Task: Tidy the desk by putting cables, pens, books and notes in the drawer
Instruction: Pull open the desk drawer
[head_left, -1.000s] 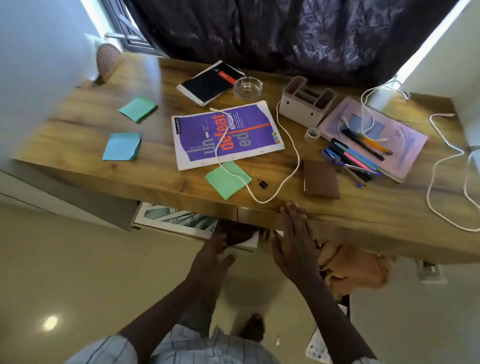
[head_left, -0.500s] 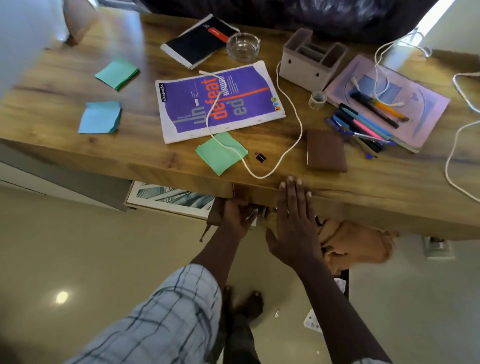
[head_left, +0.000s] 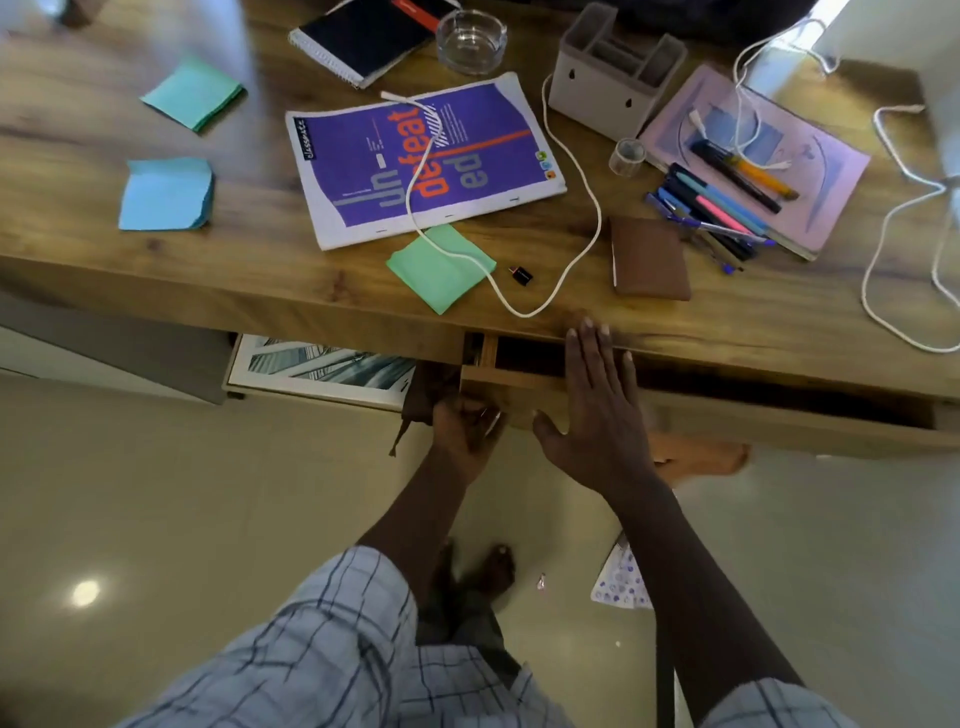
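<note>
While your left hand (head_left: 467, 426) gripped the drawer (head_left: 727, 415) front from below, it stood part open under the desk (head_left: 260, 291); your right hand (head_left: 597, 405) lay flat, released, across it. Cable (head_left: 576, 171), pens (head_left: 717, 213), books and notes remained on top. Next: open fully.

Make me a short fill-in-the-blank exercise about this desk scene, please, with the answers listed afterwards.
1. The white cable lies across the ____ notebook.
2. The drawer under the desk is partly ____.
3. The right hand lies flat over the drawer, while the ____ hand grips it at its corner.
4. The pens lie partly on the ____ book.

Answers: purple; open; left; pink
</note>
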